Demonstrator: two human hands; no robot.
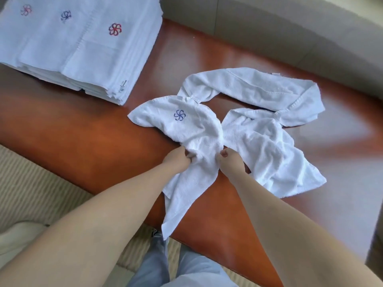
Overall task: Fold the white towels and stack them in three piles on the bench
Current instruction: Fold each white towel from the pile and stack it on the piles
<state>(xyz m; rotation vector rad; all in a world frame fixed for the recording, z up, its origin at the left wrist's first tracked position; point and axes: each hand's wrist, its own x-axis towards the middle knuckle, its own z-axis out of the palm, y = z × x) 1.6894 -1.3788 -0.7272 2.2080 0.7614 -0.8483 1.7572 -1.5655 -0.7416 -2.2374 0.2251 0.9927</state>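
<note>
A crumpled white towel with a blue pinwheel logo [186, 129] lies on the brown bench [83, 137], one end hanging over the near edge. My left hand [177, 160] and my right hand [230, 159] both pinch this towel at its middle, a bunch of cloth between them. Two more unfolded white towels lie to the right: a crumpled one [267, 154] and a long twisted one [255, 88] behind it. Three piles of folded white towels [74, 44] stand side by side at the far left of the bench, with red or blue logos on top.
A beige wall or backrest [269, 23] runs behind the bench. Striped beige carpet [31, 183] lies in front, and my legs in blue jeans [165, 266] stand at the bench's near edge. Bare bench surface shows between the piles and the loose towels.
</note>
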